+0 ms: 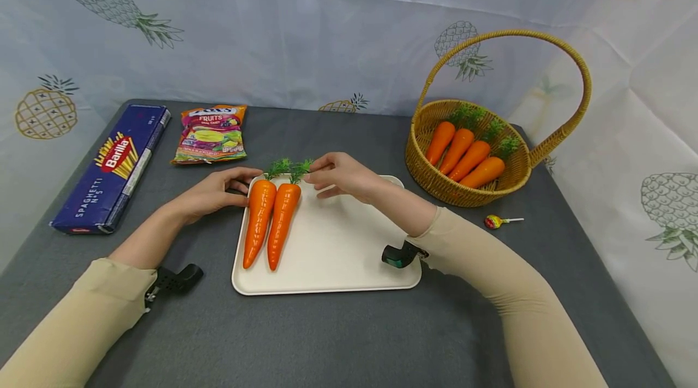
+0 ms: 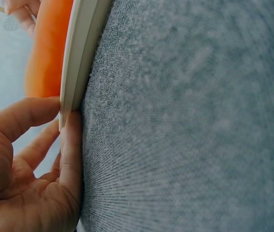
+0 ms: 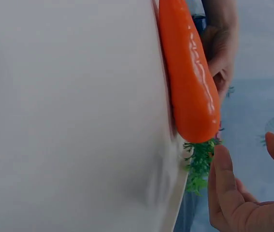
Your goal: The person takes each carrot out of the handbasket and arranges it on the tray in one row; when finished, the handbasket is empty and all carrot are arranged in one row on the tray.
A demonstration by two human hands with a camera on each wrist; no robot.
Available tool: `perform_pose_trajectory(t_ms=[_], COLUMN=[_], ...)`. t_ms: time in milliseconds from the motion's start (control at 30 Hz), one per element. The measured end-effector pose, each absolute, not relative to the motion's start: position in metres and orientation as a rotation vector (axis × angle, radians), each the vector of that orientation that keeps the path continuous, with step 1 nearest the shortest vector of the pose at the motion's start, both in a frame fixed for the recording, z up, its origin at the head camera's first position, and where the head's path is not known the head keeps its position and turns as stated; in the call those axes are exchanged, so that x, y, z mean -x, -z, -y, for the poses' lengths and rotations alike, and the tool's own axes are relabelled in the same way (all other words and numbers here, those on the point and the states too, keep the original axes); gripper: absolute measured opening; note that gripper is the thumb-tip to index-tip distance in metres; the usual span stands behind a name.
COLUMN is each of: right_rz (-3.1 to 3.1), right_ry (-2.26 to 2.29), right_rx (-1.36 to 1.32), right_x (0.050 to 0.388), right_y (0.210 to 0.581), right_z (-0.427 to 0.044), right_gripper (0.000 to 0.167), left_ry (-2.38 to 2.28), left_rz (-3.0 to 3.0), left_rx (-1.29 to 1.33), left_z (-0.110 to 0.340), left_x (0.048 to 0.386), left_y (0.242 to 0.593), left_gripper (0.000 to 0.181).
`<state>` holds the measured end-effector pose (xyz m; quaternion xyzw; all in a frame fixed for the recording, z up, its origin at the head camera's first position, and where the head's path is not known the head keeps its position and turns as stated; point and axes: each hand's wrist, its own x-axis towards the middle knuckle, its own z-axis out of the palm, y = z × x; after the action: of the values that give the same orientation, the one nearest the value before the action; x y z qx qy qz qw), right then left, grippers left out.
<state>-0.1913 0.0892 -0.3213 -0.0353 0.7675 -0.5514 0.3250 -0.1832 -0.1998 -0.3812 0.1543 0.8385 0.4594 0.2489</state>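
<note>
A cream tray (image 1: 349, 248) lies on the grey table with two orange carrots (image 1: 283, 221) side by side on its left part, their green leaves toward the far edge. My left hand (image 1: 215, 193) pinches the tray's left rim; in the left wrist view the thumb (image 2: 42, 110) is at its upper edge and a finger lies against its underside. Just right of the leaves, my right hand (image 1: 346, 177) hovers over the far part of the tray. Its thumb and fingers are spread apart with nothing between them, as the right wrist view shows, fingertips close to the green leaves (image 3: 202, 166).
At the right stands a wicker basket (image 1: 463, 196) with a tall handle and several carrots inside. A lollipop (image 1: 493, 222) lies before it. On the left are a blue spaghetti box (image 1: 117, 163) and a fruit candy bag (image 1: 211, 134). A pineapple-print cloth (image 1: 338, 30) hangs behind.
</note>
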Motion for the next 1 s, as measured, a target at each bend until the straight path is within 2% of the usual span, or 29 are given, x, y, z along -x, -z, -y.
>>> perform_pose_trajectory(t_ms=[333,1000], right_rz=[-2.054,-2.101], right_ry=[1.538,1.788], right_rx=[0.189,0.123], right_x=[0.198,0.215], right_y=[0.291,0.239], right_z=[-0.115,-0.190], right_gripper=[0.048,0.043], left_ry=[-1.251,-1.241], left_rz=[-2.286,-2.288], left_rx=[-0.419,-0.410], left_z=[0.200,0.201], left_x=[0.183,0.184], left_y=[0.380,0.381], left_gripper=[0.067,0.064])
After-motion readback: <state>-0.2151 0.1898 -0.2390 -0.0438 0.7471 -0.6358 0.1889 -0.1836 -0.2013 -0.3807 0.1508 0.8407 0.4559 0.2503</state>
